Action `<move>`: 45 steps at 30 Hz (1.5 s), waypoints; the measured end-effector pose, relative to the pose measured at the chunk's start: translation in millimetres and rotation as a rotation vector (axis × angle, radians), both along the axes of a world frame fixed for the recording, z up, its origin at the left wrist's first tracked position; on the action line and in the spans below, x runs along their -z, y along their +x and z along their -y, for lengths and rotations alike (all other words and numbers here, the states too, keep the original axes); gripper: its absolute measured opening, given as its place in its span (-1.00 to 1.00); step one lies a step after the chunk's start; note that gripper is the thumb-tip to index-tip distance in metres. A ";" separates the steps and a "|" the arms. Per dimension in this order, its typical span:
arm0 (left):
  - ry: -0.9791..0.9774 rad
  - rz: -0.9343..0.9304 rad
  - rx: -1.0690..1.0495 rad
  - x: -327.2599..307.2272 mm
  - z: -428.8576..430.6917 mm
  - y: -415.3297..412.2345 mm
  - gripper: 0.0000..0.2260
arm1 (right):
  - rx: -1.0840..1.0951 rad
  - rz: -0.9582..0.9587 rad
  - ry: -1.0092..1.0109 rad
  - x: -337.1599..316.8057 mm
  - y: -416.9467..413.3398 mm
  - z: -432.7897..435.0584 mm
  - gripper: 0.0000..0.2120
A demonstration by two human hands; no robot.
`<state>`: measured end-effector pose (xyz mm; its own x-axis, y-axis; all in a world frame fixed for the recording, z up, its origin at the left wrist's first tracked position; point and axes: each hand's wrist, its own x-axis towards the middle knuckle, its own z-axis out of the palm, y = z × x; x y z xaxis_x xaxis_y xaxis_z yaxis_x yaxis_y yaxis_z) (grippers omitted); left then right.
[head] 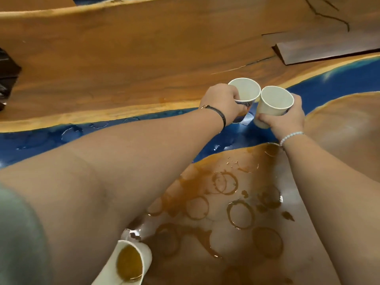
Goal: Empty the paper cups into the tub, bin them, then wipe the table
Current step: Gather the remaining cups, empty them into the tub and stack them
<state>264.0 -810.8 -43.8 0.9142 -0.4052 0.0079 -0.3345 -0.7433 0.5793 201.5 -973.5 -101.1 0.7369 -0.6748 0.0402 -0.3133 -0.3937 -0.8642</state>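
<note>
Far left edge: black bag [6, 79], crumpled, partly out of view. Table [123, 58] is brown wood with a blue resin band running across it.

Bottom, left of centre: paper cup [131, 262] holding brown liquid, leaning, its base hidden under the left forearm.

Centre: left hand [224, 101], fingers curled round a printed cup [245, 93], gripping it near the base; dark band on the wrist. Nearer the camera, brown spill and ring marks [226, 202] spread over the wood.

Right of it: plain white cup [273, 103], rim just beside the printed cup's rim, over the blue band. Right hand [287, 118] wraps its side, thumb in front; bead bracelet on the wrist. Cannot tell whether either cup rests on the table.

Upper right: dark board [329, 50] lying flat
</note>
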 end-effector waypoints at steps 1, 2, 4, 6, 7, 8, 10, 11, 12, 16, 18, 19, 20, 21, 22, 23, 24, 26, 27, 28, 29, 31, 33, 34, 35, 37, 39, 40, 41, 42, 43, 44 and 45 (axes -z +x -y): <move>-0.004 0.014 -0.014 -5.9 -15.1 -0.4 -0.81 | -0.024 0.013 0.006 -3.8 -2.0 -13.5 -0.27; -0.007 0.025 -0.023 -12.3 -26.9 -2.6 -0.82 | -0.048 0.019 0.015 -7.0 -6.3 -25.0 -0.28; -0.011 0.049 -0.052 -28.8 -61.8 -8.5 -0.82 | -0.125 0.036 0.035 -14.6 -14.1 -58.9 -0.30; -0.012 0.067 -0.078 -46.1 -99.2 -18.8 -0.81 | -0.200 0.076 0.072 -18.9 -24.6 -94.4 -0.32; -0.019 0.076 -0.091 -54.1 -116.3 -25.1 -0.79 | -0.223 0.087 0.087 -19.4 -30.4 -110.8 -0.32; -0.021 0.080 -0.111 -61.1 -134.0 -31.4 -0.76 | -0.249 0.085 0.098 -19.8 -36.7 -127.4 -0.32; -0.034 0.087 -0.157 -75.7 -173.7 -47.9 -0.74 | -0.341 0.071 0.130 -18.3 -52.4 -165.5 -0.31; -0.039 0.087 -0.176 -82.7 -193.1 -56.9 -0.76 | -0.403 0.055 0.136 -16.1 -62.2 -183.5 -0.29; -0.041 0.086 -0.195 -89.3 -214.7 -66.7 -0.77 | -0.467 0.040 0.129 -12.4 -72.5 -201.9 -0.29; -0.047 0.028 -0.250 -104.6 -283.6 -103.3 -0.77 | -0.595 -0.018 0.031 -2.3 -103.2 -246.1 -0.30; -0.071 -0.017 -0.266 -106.0 -310.5 -120.0 -0.79 | -0.601 -0.082 0.011 -3.2 -110.8 -260.5 -0.28; -0.081 -0.041 -0.268 -104.8 -320.7 -127.4 -0.80 | -0.587 -0.106 0.008 -2.7 -113.2 -266.3 -0.27; -0.080 -0.058 -0.266 -103.6 -329.5 -134.3 -0.81 | -0.569 -0.123 0.012 -2.8 -115.6 -271.1 -0.27; -0.081 -0.067 -0.264 -101.1 -336.3 -140.0 -0.82 | -0.551 -0.146 0.019 -2.7 -117.6 -273.9 -0.26; -0.087 -0.073 -0.264 -99.7 -344.0 -145.5 -0.82 | -0.541 -0.170 0.018 -3.0 -119.6 -275.8 -0.24; -0.093 -0.076 -0.260 -98.9 -352.2 -150.9 -0.82 | -0.541 -0.197 0.009 -4.3 -121.8 -276.7 -0.20; -0.094 -0.080 -0.253 -98.3 -358.4 -155.0 -0.82 | -0.549 -0.227 -0.006 -6.3 -123.8 -275.2 -0.13; -0.086 -0.087 -0.247 -97.8 -371.3 -161.8 -0.83 | -0.570 -0.256 -0.026 -16.1 -127.9 -269.9 0.05; -0.090 -0.088 -0.251 -97.7 -379.8 -165.1 -0.83 | -0.577 -0.254 -0.038 -23.0 -129.2 -268.2 0.09; -0.097 -0.088 -0.252 -98.0 -385.2 -167.8 -0.83 | -0.580 -0.247 -0.055 -32.6 -130.6 -265.1 0.09; -0.105 -0.090 -0.254 -97.9 -392.3 -170.6 -0.83 | -0.571 -0.243 -0.078 -43.9 -132.0 -264.8 0.07; -0.114 -0.084 -0.249 -100.0 -403.1 -175.5 -0.83 | -0.543 -0.205 -0.133 -71.7 -133.8 -267.1 0.00; -0.134 -0.074 -0.243 -104.2 -420.2 -182.3 -0.83 | -0.528 -0.115 -0.185 -105.3 -138.8 -286.9 -0.12; -0.144 -0.070 -0.237 -106.7 -425.4 -184.3 -0.83 | -0.541 -0.064 -0.209 -121.0 -141.4 -299.5 -0.19; -0.154 -0.058 -0.229 -109.2 -434.3 -187.0 -0.82 | -0.577 -0.020 -0.230 -135.4 -145.3 -319.5 -0.24; -0.172 -0.049 -0.219 -114.9 -446.3 -192.6 -0.81 | -0.693 0.021 -0.240 -155.3 -152.2 -362.2 -0.27; -0.202 -0.050 -0.219 -119.3 -463.1 -198.8 -0.79 | -0.821 0.017 -0.198 -159.4 -156.3 -409.1 -0.21; -0.209 -0.048 -0.224 -121.4 -469.2 -200.5 -0.79 | -0.872 0.006 -0.169 -157.8 -156.1 -428.9 -0.16; -0.211 -0.040 -0.235 -121.3 -478.6 -202.4 -0.80 | -0.917 -0.001 -0.130 -153.7 -155.7 -451.2 -0.11; -0.210 -0.029 -0.241 -122.1 -484.9 -202.6 -0.82 | -0.932 0.014 -0.090 -148.6 -154.1 -469.3 -0.08; -0.215 -0.029 -0.250 -122.2 -491.7 -203.5 -0.83 | -0.923 0.048 -0.045 -143.7 -153.0 -487.5 -0.07; -0.226 -0.033 -0.262 -123.2 -497.6 -204.5 -0.83 | -0.893 0.090 0.007 -139.1 -151.6 -503.1 -0.07; -0.235 -0.041 -0.273 -124.2 -504.2 -204.3 -0.83 | -0.856 0.135 0.058 -135.9 -149.1 -517.7 -0.09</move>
<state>59.7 -306.6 80.4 0.9900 -0.1374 0.0327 -0.1146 -0.6466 0.7542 52.4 -455.7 34.8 0.9835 0.1056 0.1469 0.1773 -0.4016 -0.8985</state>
